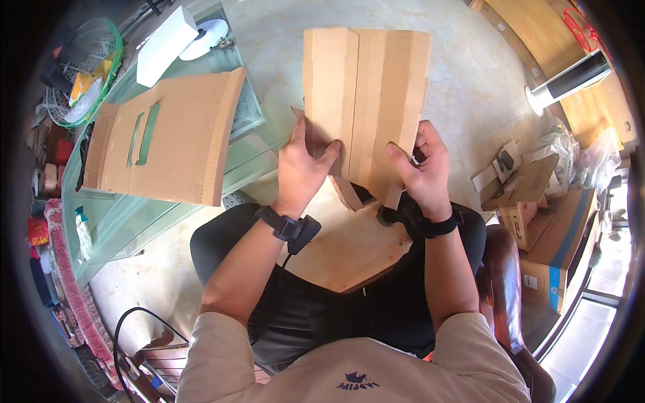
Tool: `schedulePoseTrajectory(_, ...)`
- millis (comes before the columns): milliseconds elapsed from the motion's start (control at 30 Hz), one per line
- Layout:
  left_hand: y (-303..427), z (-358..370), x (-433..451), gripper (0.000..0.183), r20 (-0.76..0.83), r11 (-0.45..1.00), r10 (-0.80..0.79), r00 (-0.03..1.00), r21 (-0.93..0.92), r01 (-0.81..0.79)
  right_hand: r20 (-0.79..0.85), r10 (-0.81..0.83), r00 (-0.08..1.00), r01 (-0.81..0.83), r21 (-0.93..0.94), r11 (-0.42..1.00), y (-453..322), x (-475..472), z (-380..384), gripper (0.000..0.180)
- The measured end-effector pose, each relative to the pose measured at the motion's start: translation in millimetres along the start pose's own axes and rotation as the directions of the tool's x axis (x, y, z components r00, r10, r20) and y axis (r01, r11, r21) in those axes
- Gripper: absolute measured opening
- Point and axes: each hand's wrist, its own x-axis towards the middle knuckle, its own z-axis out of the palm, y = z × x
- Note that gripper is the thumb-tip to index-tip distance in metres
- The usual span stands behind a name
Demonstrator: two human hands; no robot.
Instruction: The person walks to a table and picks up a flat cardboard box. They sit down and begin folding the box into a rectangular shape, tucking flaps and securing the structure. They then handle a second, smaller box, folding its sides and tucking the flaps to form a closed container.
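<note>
Between my two hands is a folded piece of brown corrugated cardboard [370,95], raised above my knees with crease lines running along its length. My left hand [308,163] grips its left side, thumb on the near face. On the opposite side, my right hand [422,163] pinches the right edge, thumb in front and fingers behind. Loose flaps hang at the lower end, around a dark opening. Off to the left, a larger cardboard sheet [184,146] with two cut slots lies on a glass table [252,113].
A white box [166,45] and a white disc [204,39] are at the table's back. Green-rimmed baskets [118,55] stand far left. At right are an open carton [559,252] with blue tape, plastic bags [597,156] and a wooden chair arm [504,287].
</note>
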Motion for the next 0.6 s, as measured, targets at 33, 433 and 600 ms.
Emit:
schedulePoseTrajectory(33,-1,1,3,0.07,0.046,0.999,-0.019,0.999,0.028,0.017,-0.002,0.024,1.0,-0.024,0.039,0.999,2,0,1,0.025)
schedulePoseTrajectory(433,2,21,9,0.094,0.001,0.968,0.125,0.992,-0.22,-0.122,0.092,-0.068,0.993,0.077,-0.09,0.993,-3,4,14,0.072)
schedulePoseTrajectory(600,-50,19,25,0.104,0.152,0.867,0.211,0.966,-0.486,-0.112,0.335,-0.295,0.895,0.405,-0.33,0.853,-14,-5,19,0.084)
